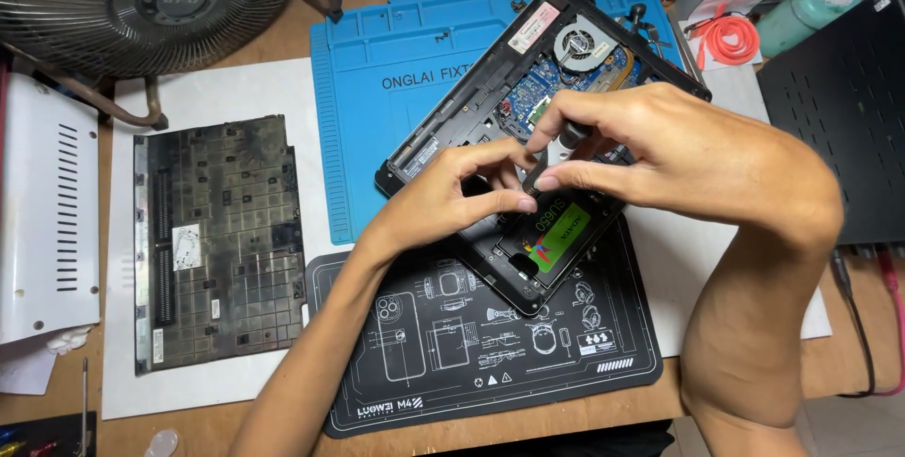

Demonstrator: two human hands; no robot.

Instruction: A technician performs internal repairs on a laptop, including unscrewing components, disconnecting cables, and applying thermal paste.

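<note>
Both hands pinch together over the open laptop (528, 127): left hand (457, 188) and right hand (650, 151) fingertips narrow, meeting on a small dark part (531, 177), too small to identify. Green-labelled drive (554, 236) sits just below them. Laptop lies diagonally across blue mat (377, 89) and black mat (424, 353). Removed bottom cover (222, 240) lies well apart, left. Bare room near front table edge (189, 424).

repair mat (377, 52): blue | drive label (556, 236): green | desk mat (452, 353): black, white line drawings
</note>
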